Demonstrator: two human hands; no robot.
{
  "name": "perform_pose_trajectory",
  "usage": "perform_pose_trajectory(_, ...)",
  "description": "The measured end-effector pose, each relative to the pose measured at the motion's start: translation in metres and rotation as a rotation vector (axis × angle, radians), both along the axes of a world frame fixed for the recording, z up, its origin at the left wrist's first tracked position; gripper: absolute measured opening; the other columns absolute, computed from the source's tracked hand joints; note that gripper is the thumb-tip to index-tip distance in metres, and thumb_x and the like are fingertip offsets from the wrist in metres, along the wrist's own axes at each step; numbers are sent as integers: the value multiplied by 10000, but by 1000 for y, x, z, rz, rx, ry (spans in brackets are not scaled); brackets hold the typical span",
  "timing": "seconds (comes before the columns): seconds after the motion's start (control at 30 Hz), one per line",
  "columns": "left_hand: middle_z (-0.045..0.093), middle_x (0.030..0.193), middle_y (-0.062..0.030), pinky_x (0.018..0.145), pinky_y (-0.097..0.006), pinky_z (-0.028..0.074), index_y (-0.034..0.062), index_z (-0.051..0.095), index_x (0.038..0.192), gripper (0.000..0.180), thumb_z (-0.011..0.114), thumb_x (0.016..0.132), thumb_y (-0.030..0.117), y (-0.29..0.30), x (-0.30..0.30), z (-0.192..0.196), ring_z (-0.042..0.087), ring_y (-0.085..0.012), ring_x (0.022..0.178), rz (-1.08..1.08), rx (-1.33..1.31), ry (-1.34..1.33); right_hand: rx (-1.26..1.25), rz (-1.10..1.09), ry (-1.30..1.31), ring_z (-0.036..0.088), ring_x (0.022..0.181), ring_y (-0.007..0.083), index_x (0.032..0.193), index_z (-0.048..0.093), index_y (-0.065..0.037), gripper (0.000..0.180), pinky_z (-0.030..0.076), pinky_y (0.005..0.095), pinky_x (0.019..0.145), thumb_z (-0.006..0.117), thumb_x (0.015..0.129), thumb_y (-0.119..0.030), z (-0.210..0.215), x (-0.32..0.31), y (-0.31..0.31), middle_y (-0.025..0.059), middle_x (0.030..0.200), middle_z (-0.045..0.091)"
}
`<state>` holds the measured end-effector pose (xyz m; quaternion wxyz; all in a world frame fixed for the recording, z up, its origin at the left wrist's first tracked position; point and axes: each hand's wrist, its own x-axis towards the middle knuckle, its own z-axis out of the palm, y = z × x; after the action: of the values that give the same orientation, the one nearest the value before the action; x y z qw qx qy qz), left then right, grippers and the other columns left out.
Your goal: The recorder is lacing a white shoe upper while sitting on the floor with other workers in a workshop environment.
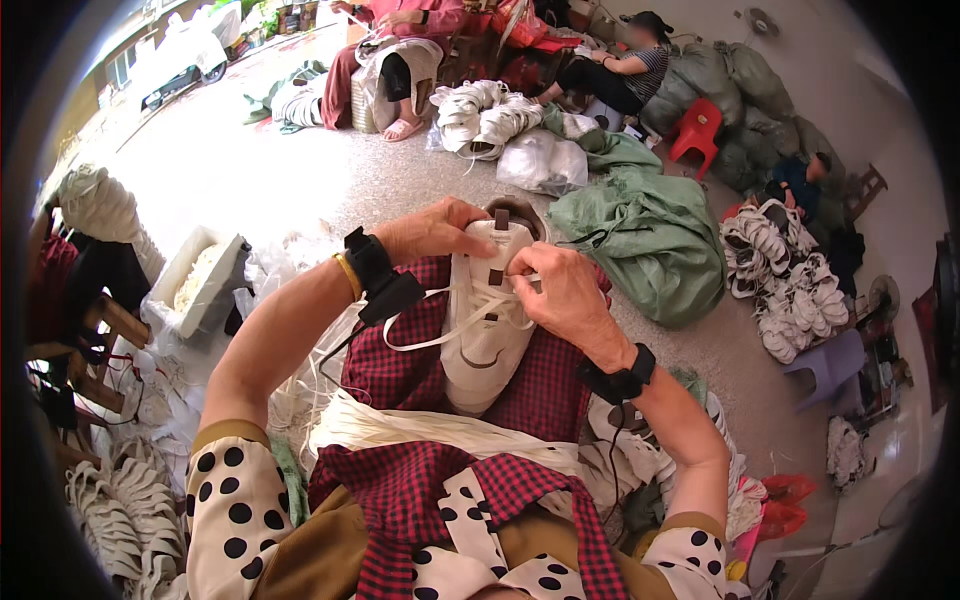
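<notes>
A white sneaker (484,345) lies on my lap, toe toward me and heel opening away. My left hand (432,232) grips its upper on the left side, thumb pressed on the tongue near the collar. My right hand (560,290) is closed in a pinch at the right edge of the tongue, beside a dark loop, and seems to have the lace in its fingertips. A flat cream shoelace (425,343) runs through the lower eyelets, and one length loops out to the left. The pinched bit is mostly hidden by my fingers.
A bundle of cream laces (430,432) lies across my checked apron. To the left stands a white foam box (205,285). Green sacks (640,240), piles of white shoes (785,280), a red stool (697,135) and a purple stool (828,368) surround me. Other people sit farther back.
</notes>
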<state>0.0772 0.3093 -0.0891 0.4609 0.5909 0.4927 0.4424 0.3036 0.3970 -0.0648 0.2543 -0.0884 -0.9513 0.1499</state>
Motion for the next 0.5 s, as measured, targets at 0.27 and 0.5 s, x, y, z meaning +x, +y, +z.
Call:
perform_pose_trajectory(0.27,725,952,-73,787,-306,517,-21,654,1176,470,774,810,248,-5,1,-5,640,-115,858,39,143,117,-191,22,-81,695,734,328,826,691,-5,115,539,410,696,642,805,-107,6,-6,1,166,813,706)
perform_pose_trajectory(0.5,735,991,-164,825,-343,534,-38,644,1172,577,791,678,222,-19,10,20,692,-224,887,88,105,432,-233,-39,-184,723,739,256,818,687,-1,188,554,371,705,741,738,-163,12,-15,4,146,778,725)
